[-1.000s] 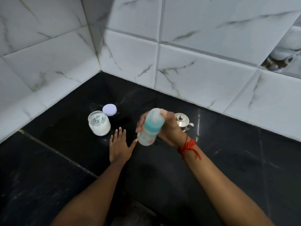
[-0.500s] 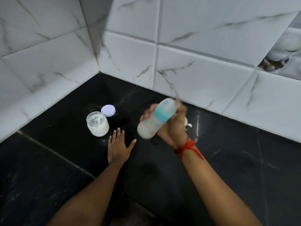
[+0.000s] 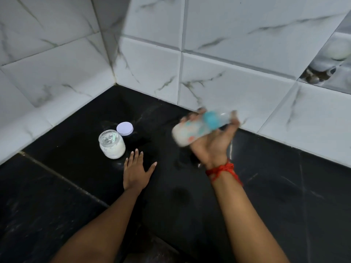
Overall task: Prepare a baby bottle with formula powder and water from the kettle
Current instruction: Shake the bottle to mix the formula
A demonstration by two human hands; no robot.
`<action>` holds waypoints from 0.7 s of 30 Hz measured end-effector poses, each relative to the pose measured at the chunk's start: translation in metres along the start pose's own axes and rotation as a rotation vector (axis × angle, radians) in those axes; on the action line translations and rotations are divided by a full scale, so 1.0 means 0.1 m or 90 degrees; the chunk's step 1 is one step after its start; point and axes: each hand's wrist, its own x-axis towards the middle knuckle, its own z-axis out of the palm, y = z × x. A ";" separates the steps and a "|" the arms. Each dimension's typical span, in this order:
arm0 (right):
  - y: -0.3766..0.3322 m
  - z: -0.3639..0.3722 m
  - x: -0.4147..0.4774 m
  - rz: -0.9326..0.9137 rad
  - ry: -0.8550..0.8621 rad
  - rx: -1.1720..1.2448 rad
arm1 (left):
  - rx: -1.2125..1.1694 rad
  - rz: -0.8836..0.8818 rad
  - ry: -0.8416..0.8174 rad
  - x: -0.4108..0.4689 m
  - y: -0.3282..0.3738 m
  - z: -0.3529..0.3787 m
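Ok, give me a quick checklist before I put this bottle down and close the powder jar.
1. Right hand grips the bottle: ok, fingers curled round it.
2. Bottle top sealed: cannot tell, motion blur.
3. Powder fully mixed: cannot tell, the bottle is blurred.
4. Left hand free for the lid: ok, flat on the counter, holding nothing.
5. Powder jar closed: not ok, it is open and the lid lies on the counter just behind it.
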 end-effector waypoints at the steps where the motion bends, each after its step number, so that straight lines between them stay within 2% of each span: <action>1: -0.07 -0.01 0.00 -0.036 0.022 0.070 | 0.000 -0.004 -0.002 -0.01 0.02 0.00; 2: -0.10 0.00 -0.01 -0.043 0.011 0.065 | -0.001 -0.008 0.001 -0.02 0.03 0.01; 4: -0.02 0.02 -0.07 0.005 -0.023 -0.086 | -0.001 -0.004 0.007 -0.02 0.01 0.01; 5: 0.02 -0.01 -0.09 0.017 -0.032 -0.114 | 0.000 -0.003 0.006 -0.01 0.00 0.00; 8: -0.04 -0.05 -0.12 -0.013 0.075 0.045 | -0.002 -0.003 0.002 -0.01 0.01 0.01; 9: -0.02 -0.06 -0.10 -0.027 0.069 0.032 | -0.004 -0.006 0.004 -0.01 0.02 0.02; 11: 0.12 -0.03 -0.18 -0.015 0.009 -0.138 | -0.001 -0.002 0.011 0.00 0.02 0.02; 12: 0.16 -0.02 -0.27 -0.027 -0.061 -0.142 | 0.002 0.001 0.011 -0.01 0.00 0.02; 13: 0.18 -0.06 -0.30 -0.009 -0.072 -0.035 | 0.004 0.002 0.011 0.00 0.00 0.02; 14: 0.14 0.03 -0.30 0.032 -0.034 0.054 | 0.004 0.001 0.009 0.01 0.00 0.03; 15: 0.12 0.01 -0.22 0.052 -0.042 0.167 | 0.004 -0.003 0.007 0.00 0.00 0.03; 16: 0.12 -0.06 -0.15 0.037 0.039 0.124 | 0.002 -0.007 0.009 -0.01 0.00 0.04; 17: 0.14 -0.04 -0.12 -0.001 0.077 0.011 | 0.001 -0.005 0.014 0.00 0.00 0.05; 18: 0.17 0.03 -0.15 -0.010 0.030 -0.082 | 0.003 -0.001 0.013 0.00 -0.01 0.05; 19: 0.20 0.05 -0.14 0.013 0.005 -0.107 | 0.005 0.003 0.008 0.00 -0.03 0.05; 21: 0.13 0.06 -0.14 -0.013 0.099 -0.012 | 0.001 0.003 0.011 0.01 -0.03 0.05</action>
